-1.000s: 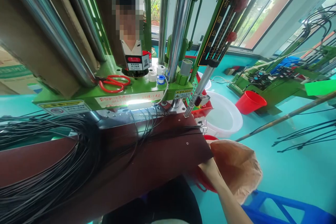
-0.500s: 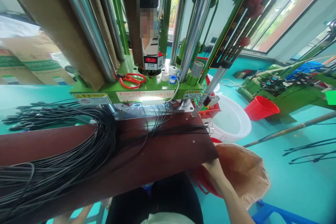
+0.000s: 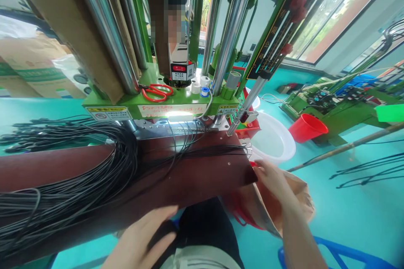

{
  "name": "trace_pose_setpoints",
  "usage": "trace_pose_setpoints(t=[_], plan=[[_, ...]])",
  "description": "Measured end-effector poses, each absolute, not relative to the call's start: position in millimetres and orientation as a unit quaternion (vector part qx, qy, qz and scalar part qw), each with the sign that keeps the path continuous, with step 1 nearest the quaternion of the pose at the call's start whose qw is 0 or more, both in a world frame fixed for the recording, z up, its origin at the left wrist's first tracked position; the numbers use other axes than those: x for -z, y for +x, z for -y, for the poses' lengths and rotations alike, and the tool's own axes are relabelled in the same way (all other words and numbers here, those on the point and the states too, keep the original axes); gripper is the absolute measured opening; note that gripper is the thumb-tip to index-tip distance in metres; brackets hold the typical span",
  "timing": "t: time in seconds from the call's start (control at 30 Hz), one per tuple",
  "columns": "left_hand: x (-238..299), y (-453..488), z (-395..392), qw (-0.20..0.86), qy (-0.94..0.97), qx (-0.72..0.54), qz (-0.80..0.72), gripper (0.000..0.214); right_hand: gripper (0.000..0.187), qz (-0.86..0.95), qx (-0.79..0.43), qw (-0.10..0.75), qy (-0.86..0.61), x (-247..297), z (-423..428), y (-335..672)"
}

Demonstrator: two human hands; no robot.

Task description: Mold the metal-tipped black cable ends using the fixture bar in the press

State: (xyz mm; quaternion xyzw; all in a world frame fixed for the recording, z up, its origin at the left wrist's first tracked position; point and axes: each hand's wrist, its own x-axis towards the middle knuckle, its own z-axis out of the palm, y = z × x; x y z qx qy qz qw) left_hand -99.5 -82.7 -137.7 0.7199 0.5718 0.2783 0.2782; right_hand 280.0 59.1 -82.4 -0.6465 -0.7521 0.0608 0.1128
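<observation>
My right hand (image 3: 274, 181) reaches past the right corner of the dark red work table (image 3: 202, 176) and rests at the mouth of a brown paper bag (image 3: 295, 197). Its fingers are curled toward the bag, and what they hold, if anything, is hidden. My left hand (image 3: 147, 237) comes up from below at the table's near edge with fingers stretched out and nothing in it. A thick bundle of black cables (image 3: 72, 189) lies across the table's left side. Several thin black wires (image 3: 189, 143) run from it into the green press machine (image 3: 164, 105).
Red scissors (image 3: 156, 91) and small tape rolls (image 3: 199, 86) sit on the press ledge. A person stands behind the machine. To the right are a white basin (image 3: 274, 141), a red bucket (image 3: 307, 127) and a wooden pole (image 3: 347, 146) on the teal floor. A blue crate (image 3: 341, 254) is bottom right.
My right hand has risen from beside the bag to its mouth. My left hand has come into view at the table's near edge. The camera shifted slightly.
</observation>
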Motion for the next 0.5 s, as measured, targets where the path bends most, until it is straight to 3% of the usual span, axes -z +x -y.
trace_pose_setpoints(t=[0.13, 0.27, 0.37, 0.5], plan=[[100.6, -34.7, -12.6, 0.162, 0.815, -0.258, -0.492, 0.04, 0.041, 0.822, 0.01, 0.166, -0.545, 88.7, -97.0, 244.2], [111.1, -0.1, -75.6, 0.041, 0.82, -0.196, -0.537, 0.05, 0.056, 0.861, 0.016, 0.07, -0.504, 98.5, -125.4, 234.4], [121.3, 6.6, -91.9, -0.003, 0.815, -0.135, -0.563, 0.047, 0.042, 0.864, 0.022, 0.017, -0.502, 102.1, -132.0, 238.2], [122.1, 9.3, -93.6, -0.022, 0.84, -0.079, -0.537, 0.024, 0.022, 0.867, 0.029, 0.015, -0.498, 98.9, -131.4, 242.0]])
